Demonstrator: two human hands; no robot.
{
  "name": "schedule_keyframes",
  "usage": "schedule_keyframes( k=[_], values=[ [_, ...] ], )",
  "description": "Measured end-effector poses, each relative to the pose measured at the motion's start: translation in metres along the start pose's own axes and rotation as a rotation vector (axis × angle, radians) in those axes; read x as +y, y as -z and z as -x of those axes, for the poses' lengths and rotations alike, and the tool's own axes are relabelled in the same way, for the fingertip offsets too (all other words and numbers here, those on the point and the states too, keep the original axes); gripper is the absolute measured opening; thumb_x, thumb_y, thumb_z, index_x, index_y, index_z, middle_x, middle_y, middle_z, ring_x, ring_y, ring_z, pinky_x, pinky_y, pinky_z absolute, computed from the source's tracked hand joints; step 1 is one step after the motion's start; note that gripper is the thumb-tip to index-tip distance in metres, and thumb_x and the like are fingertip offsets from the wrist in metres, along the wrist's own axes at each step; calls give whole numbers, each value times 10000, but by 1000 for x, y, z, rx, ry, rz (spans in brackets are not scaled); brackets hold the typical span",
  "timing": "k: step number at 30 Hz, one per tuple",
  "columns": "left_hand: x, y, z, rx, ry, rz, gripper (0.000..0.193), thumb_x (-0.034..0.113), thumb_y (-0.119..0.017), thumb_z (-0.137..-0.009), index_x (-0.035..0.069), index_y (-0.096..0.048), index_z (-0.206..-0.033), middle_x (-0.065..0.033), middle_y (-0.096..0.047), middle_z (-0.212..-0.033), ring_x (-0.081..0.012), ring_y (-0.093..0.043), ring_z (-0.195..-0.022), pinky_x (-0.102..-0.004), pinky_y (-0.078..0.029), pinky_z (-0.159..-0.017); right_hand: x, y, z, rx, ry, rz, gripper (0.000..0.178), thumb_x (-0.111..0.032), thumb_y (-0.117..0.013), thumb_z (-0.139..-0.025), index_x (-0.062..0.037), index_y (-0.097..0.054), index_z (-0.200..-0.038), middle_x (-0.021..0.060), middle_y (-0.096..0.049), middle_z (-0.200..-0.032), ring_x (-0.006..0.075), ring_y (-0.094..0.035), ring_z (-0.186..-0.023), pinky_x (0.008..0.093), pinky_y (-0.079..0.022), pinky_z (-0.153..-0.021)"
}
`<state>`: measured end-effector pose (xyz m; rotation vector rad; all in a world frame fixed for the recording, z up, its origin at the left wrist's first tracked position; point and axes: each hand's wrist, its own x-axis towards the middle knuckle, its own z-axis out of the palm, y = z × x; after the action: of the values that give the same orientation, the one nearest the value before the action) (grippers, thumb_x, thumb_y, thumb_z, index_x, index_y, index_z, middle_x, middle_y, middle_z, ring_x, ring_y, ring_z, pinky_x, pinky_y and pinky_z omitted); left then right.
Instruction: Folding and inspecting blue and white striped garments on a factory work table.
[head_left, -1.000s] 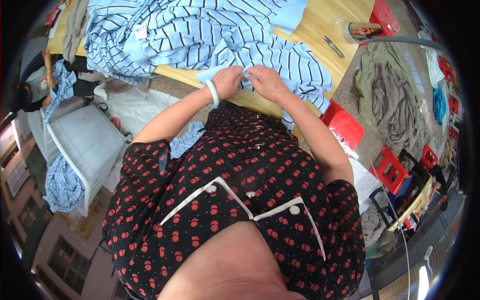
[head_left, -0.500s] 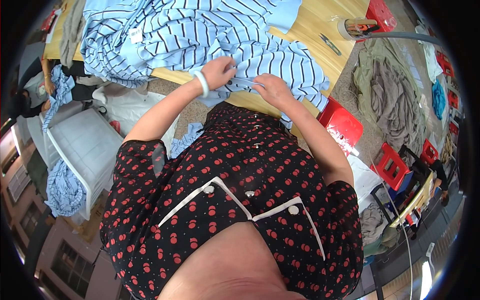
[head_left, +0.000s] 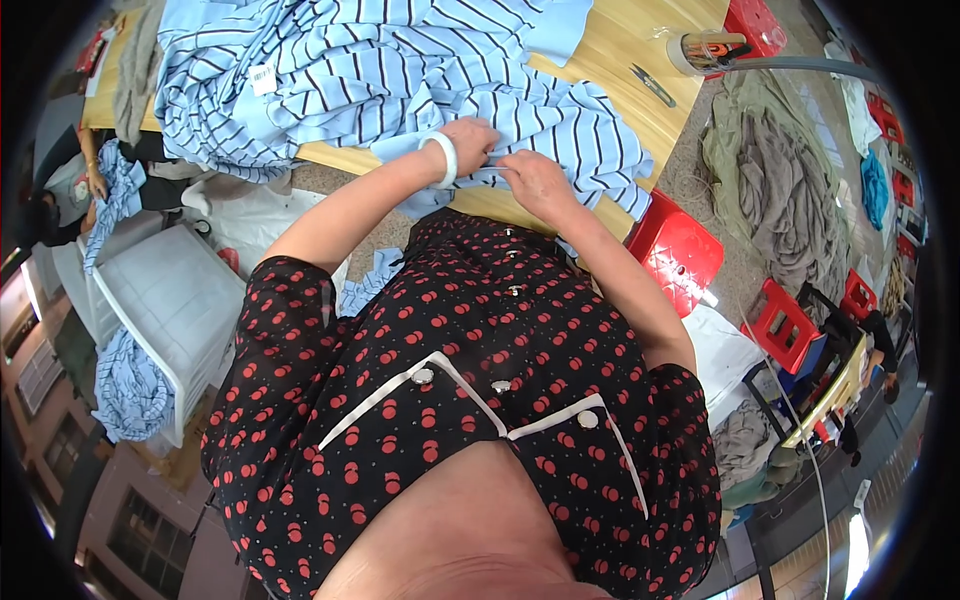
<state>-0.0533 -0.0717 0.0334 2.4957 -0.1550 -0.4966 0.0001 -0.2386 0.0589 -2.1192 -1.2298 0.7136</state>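
At your far left, a co-worker's hand (head_left: 97, 185) is at a length of blue striped fabric. Below that, a blue bundle (head_left: 130, 390) shows at the end of a pale plastic bin (head_left: 165, 290); whether it lies inside, you can't tell from here. A grey cloth (head_left: 138, 70) hangs over the left end of the tabletop (head_left: 335, 157).

Next comes the striped cloth (head_left: 350, 90), light blue with dark lines, heaped in folds along the tabletop and drooping over its near edge on the left. A white tag (head_left: 263, 80) lies on it. Your left hand (head_left: 470, 140), with a pale bracelet (head_left: 449, 160) at the wrist, has its fingers curled onto the near edge of this cloth, their tips partly hidden. Just beside it, your right hand (head_left: 538, 185) pinches the same edge, a narrow pale strip showing between the two.

The cloth looks soft, limp and light at the edge, though the whole pile may drag. It shouldn't break, but it could stretch or crease; a thumb-and-finger pinch near the edge seems the surest hold.

Further right are a red stool (head_left: 680, 245), small snips (head_left: 653, 86) and a cup of tools (head_left: 680, 57).
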Motion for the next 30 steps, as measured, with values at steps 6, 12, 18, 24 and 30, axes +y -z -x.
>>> schedule_keyframes(
  k=[6,12,18,24,30],
  values=[
    [19,27,11,333,-155,-122,87,90,-552,-663,53,-522,-736,-95,-488,-706,-288,-495,-708,-363,-404,-629,-1,5,-8,-3,-19,17,158,-124,-464,-780,-42,-566,-867,153,-561,-816,318,-532,-771,383,-423,-678],
    [-3,14,7,74,178,441,154,153,-564,-718,22,-527,-789,-99,-548,-653,-213,-527,-592,-315,-419,-554,-5,13,-13,-106,-13,-6,167,-122,-445,-790,-50,-556,-890,160,-552,-803,322,-529,-759,389,-419,-666],
    [-9,16,5,-80,224,467,187,184,-581,-716,8,-585,-779,-100,-590,-673,-164,-542,-602,-283,-428,-571,-8,14,-11,-98,98,-4,162,-126,-451,-787,-49,-543,-896,140,-540,-762,314,-524,-722,387,-417,-639],
    [-11,14,7,15,203,502,217,236,-562,-708,25,-607,-734,-127,-595,-670,-226,-562,-616,-318,-431,-578,-17,10,-19,-11,122,50,144,-94,-451,-764,-31,-539,-858,147,-534,-759,314,-525,-724,394,-424,-644],
    [4,26,12,-10,322,662,207,197,-519,-752,-5,-561,-748,-106,-539,-596,-154,-486,-541,-294,-413,-538,-18,6,-19,51,66,55,151,-59,-445,-719,-11,-533,-832,167,-536,-765,326,-525,-719,405,-423,-655]
  ],
)
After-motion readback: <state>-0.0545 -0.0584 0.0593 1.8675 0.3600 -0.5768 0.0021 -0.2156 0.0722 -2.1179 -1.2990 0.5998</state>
